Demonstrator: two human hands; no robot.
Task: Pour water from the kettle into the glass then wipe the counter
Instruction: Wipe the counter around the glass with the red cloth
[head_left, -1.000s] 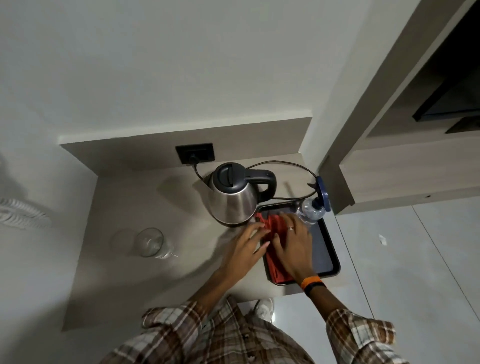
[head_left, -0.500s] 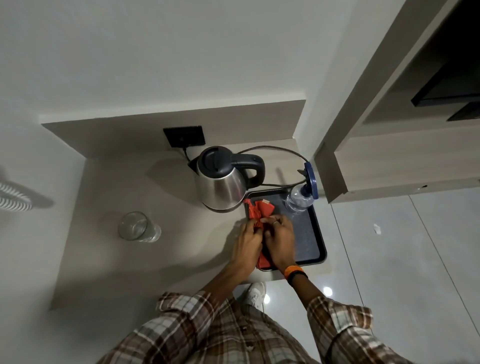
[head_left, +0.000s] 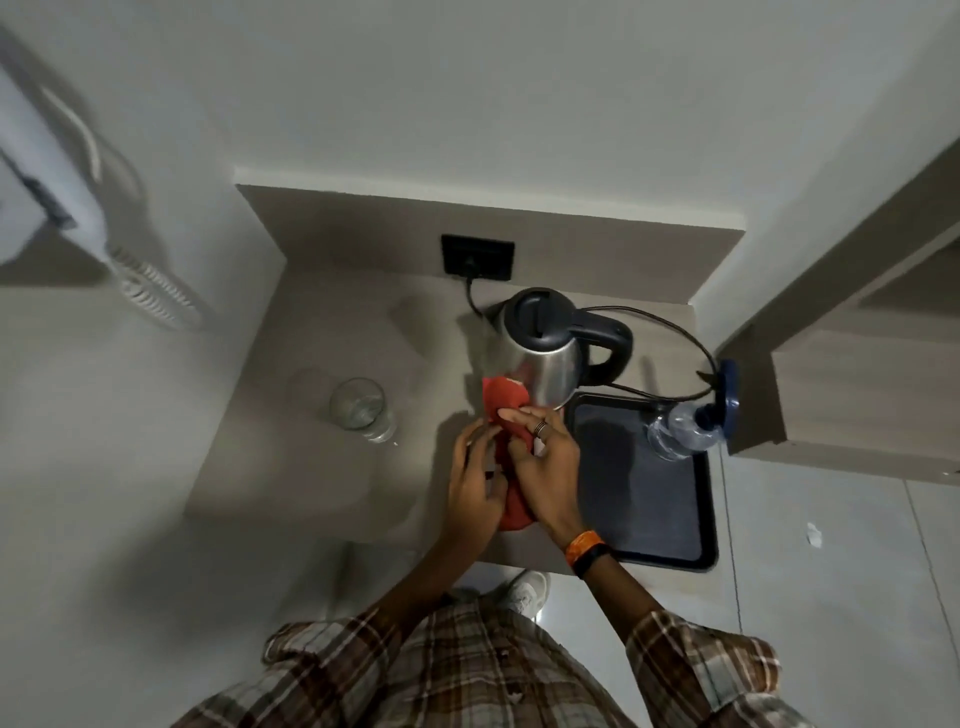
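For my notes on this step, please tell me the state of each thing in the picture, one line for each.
kettle: upright on the counter, lid closed, cord plugged in.
glass: upright, apart from the kettle; fill level unclear.
red cloth: bunched on the counter, beside the kettle.
left hand: on the cloth.
right hand: on the cloth.
tray: flat, holds a bottle.
bottle: lying on its side, cap on.

Both arms reach forward; left hand (head_left: 475, 480) and right hand (head_left: 545, 470) meet, fingers curled.

place: hotel-room tea nook | evidence: kettle (head_left: 543, 358); tray (head_left: 696, 551); bottled water (head_left: 680, 431); wall phone (head_left: 62, 171)
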